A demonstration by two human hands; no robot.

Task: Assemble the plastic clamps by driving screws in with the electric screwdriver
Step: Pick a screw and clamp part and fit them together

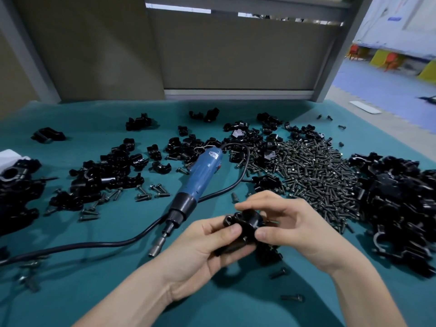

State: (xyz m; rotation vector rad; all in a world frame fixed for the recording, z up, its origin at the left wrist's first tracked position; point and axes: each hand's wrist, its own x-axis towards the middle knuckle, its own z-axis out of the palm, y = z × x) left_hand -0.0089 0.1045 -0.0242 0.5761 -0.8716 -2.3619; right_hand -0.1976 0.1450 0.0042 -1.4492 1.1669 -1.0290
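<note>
1. Clamp (pixel 243 224), lower centre of frame: black moulded plastic, glossy, rounded saddle shape w/ bored lugs. Held just above the teal cloth (pixel 94 291).
2. Left hand (pixel 200 246): thumb on top, fingers curled under, gripping the clamp. Right hand (pixel 290 225): pinches its other side w/ thumb & fingers. Both hands are together on the one part.
3. Step, my read: mating the halves before a screw goes in. To do it well, I'd get the lug holes flush w/ no gap, keep thumbs off the bore, and start the screw straight. Can't tell if a screw is seated yet.
4. Electric screwdriver (pixel 200 180), centre: blue body, black collar, steel socket bit. Lies on the cloth, unheld, near the left hand.
5. Screws (pixel 313 175), right of centre: heap of dark metal, short shanks.
6. Spare clamp parts (pixel 401 204), far right: matte-to-glossy black heap.
</note>
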